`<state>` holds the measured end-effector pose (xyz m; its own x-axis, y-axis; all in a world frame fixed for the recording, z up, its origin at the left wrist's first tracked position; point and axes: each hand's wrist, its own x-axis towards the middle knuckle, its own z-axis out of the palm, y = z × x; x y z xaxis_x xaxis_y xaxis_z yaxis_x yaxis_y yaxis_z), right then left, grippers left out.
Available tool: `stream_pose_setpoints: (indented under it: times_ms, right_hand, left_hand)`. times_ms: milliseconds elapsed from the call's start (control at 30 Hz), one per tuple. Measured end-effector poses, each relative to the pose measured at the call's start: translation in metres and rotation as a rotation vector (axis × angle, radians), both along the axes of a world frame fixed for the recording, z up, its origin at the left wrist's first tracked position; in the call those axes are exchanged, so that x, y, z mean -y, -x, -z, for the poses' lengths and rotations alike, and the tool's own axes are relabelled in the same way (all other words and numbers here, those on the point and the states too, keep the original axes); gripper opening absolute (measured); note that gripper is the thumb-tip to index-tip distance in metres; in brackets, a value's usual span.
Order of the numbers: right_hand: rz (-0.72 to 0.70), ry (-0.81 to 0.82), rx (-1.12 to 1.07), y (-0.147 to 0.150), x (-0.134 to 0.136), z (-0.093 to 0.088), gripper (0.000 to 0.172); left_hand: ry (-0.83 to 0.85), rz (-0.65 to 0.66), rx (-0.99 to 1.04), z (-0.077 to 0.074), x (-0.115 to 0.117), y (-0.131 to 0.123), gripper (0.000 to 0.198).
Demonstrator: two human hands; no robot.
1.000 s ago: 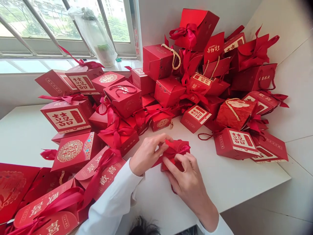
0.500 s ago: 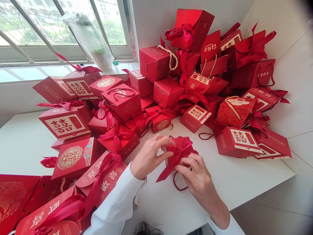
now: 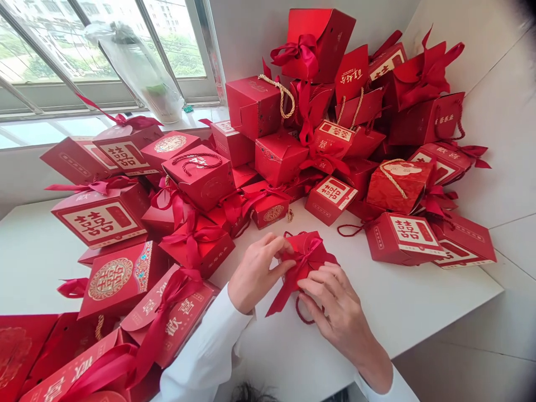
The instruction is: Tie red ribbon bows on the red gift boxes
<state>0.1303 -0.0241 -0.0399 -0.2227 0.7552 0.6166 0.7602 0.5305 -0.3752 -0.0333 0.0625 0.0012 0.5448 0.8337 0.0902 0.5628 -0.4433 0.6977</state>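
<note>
A small red gift box [image 3: 313,241] lies on the table in front of me. Tied across its top is a crimson ribbon [image 3: 302,263] in a bow, one tail hanging toward the lower left. My left hand [image 3: 260,272] is at the bow's left side, thumb and fingers closed on the ribbon there. From the right, my right hand [image 3: 338,304] bends its fingers over the bow's lower right part, gripping ribbon near the knot; its thumb sits below. These fingers hide part of the box. A dark red cord handle [image 3: 302,314] loops out under the box.
Red boxes with bows and cords are heaped behind, among them a double-happiness box [image 3: 331,198], and more line the left, including a long ribboned box [image 3: 178,318]. A plastic-wrapped cup [image 3: 161,92] stands on the windowsill. The white table's edge [image 3: 450,326] runs along the right.
The view has shifted slightly. Both hands stay at the bow; my right hand's fingers have moved a little, and its thumb now shows below the index finger.
</note>
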Motion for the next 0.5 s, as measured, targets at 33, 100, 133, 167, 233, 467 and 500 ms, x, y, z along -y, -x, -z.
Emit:
stream_pose_setpoints:
  times_ms: [33, 100, 133, 167, 233, 467, 500]
  right_hand:
    - [0.002, -0.003, 0.011, 0.0003, -0.0004, -0.0005, 0.02]
    - [0.005, -0.008, 0.02, 0.0005, -0.0011, -0.0011, 0.022]
    - [0.003, -0.009, 0.018, 0.0005, -0.0013, -0.0012, 0.024]
    - [-0.001, -0.009, 0.013, 0.0004, -0.0014, -0.0011, 0.025]
    - [-0.008, -0.005, 0.004, 0.0001, -0.0016, -0.0004, 0.026]
    - [-0.023, 0.029, -0.091, -0.0036, -0.0022, 0.0018, 0.026]
    - [-0.016, 0.04, -0.127, -0.0047, -0.0027, 0.0006, 0.025]
  left_hand:
    - [0.009, -0.007, -0.003, -0.0002, 0.0002, 0.0001, 0.008]
    - [0.017, -0.037, -0.01, 0.0, 0.0007, 0.0001, 0.013]
    - [0.018, -0.055, -0.016, 0.0005, 0.001, 0.0, 0.016]
    - [0.017, -0.073, -0.022, 0.0012, 0.0013, -0.0003, 0.018]
    - [0.003, -0.096, -0.032, 0.0027, 0.0021, -0.0008, 0.019]
    - [-0.178, 0.023, -0.139, 0.0024, 0.0052, -0.002, 0.019]
    - [-0.25, 0.035, -0.158, 0.0026, 0.005, -0.0026, 0.019]
